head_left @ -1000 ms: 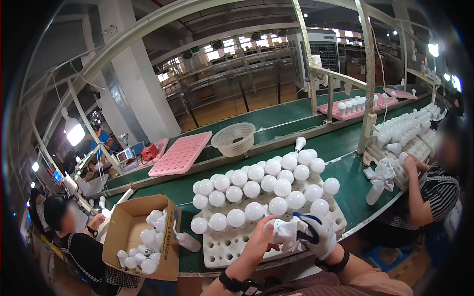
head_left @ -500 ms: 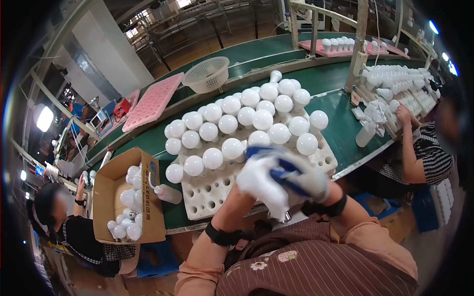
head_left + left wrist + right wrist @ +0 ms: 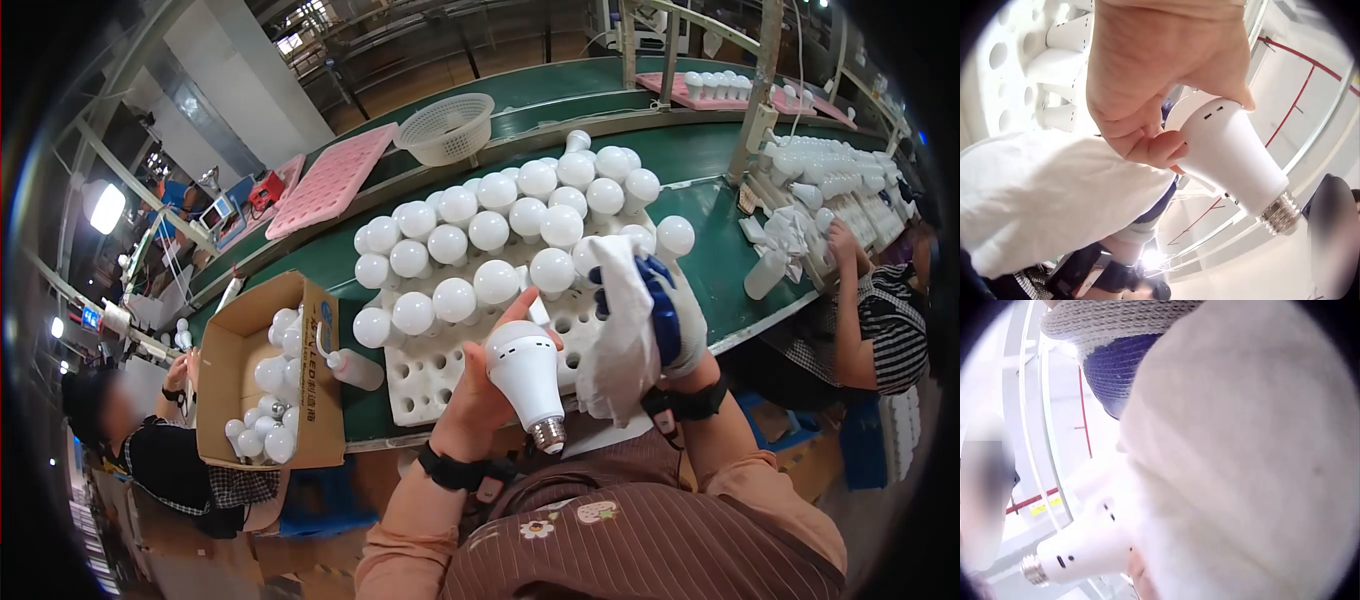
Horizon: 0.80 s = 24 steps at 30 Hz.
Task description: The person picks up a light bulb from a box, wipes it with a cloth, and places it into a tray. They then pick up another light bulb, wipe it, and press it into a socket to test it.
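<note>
My bare left hand grips a white LED light bulb around its globe end. Its silver screw cap points down toward my apron, and dark slots show around the body in the left wrist view. On my right hand is a grey glove with a blue coating. That hand holds a bunched white cloth, which hangs beside the bulb and fills much of the right wrist view. Behind both hands, a white foam tray carries rows of bulbs, globes up, with several bare holes along its near side.
To the left stand a cardboard box with loose bulbs inside and a white bottle. A white basket and a pink tray lie farther back. People work on either side, and another bulb-filled rack is at right.
Both hands were together with the cloth around a bulb. They have drawn apart, leaving the bulb bare in the left hand and the cloth in the right. The head view has tilted down.
</note>
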Each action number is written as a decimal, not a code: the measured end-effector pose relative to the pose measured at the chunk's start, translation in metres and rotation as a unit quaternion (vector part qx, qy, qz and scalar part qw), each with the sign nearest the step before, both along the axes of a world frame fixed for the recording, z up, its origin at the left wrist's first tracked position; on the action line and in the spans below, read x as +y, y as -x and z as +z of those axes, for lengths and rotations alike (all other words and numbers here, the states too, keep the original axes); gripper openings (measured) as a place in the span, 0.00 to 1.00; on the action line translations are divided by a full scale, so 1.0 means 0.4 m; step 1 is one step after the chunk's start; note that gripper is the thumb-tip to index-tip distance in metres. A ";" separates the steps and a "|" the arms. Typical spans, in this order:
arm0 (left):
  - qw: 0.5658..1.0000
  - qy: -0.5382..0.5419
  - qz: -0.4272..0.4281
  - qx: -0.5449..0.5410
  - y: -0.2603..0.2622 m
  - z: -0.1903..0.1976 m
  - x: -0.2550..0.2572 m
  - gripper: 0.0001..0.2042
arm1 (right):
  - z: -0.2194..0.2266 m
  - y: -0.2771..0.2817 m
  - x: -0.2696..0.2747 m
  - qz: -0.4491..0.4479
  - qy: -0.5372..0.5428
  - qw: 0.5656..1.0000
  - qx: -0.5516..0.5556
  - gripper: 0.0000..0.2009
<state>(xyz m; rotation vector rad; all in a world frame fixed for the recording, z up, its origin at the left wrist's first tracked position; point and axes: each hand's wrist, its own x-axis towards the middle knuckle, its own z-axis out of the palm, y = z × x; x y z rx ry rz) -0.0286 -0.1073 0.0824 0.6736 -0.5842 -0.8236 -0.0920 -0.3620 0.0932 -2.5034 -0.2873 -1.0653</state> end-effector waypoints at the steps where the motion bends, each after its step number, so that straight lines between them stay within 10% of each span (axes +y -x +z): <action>1: 1.000 0.020 0.008 0.007 -0.003 -0.005 0.008 0.56 | 0.010 0.004 -0.006 0.049 -0.053 0.997 0.036 0.23; 4: 0.999 0.006 0.037 0.036 0.002 -0.006 0.009 0.55 | 0.034 0.022 0.021 0.075 -0.174 0.979 0.080 0.22; 6: 0.999 0.006 0.040 0.036 0.003 -0.005 0.009 0.54 | 0.038 0.026 0.032 0.210 -0.666 0.703 0.132 0.19; 7: 0.996 -0.015 0.076 0.044 0.010 0.003 0.003 0.53 | 0.024 0.019 0.023 0.276 -0.736 0.604 0.134 0.17; 8: 0.992 -0.036 0.111 0.051 0.016 0.011 -0.001 0.51 | 0.015 0.022 0.020 0.276 -0.735 0.604 0.134 0.17; 10: 0.987 -0.036 0.130 0.091 0.024 0.027 0.000 0.49 | 0.009 0.029 0.025 0.093 -0.263 0.959 0.056 0.17; 16: 0.980 0.015 0.129 0.153 0.006 -0.006 0.029 0.41 | -0.047 0.018 -0.014 0.031 -0.112 0.992 0.055 0.17; 19: 0.980 -0.013 0.178 0.087 0.015 0.009 0.027 0.42 | -0.052 0.022 -0.001 0.121 -0.309 0.936 0.115 0.20; 24: 0.968 -0.033 0.247 -0.022 0.025 0.013 0.034 0.46 | -0.097 0.019 -0.019 0.047 -0.202 0.975 0.078 0.26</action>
